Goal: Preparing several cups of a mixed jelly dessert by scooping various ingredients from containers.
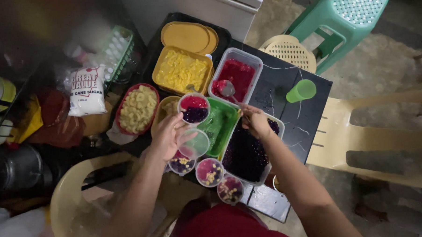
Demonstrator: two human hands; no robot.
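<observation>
Left hand (169,135): fingers curled round a clear plastic cup (194,108), gripping it from below and behind; the cup sits at the fingertips, tilted slightly toward the camera.
Cup contents: red jelly on the far side, dark purple pearls on the near side.
Loose lid (194,143): a clear round lid lies just under the left palm, touching or nearly touching it; cannot tell which.
Right hand (254,120): closed on the handle of a metal spoon (227,88); the bowl of the spoon is over the red jelly tub (237,72), to the right of the held cup.
Dark pearl tub (247,155): directly below the right hand.
Green tub (219,121): between the two hands.
Filled cups (209,171): three in a row near the body, below the left hand.
Yellow tub (182,70): beyond the held cup.
</observation>
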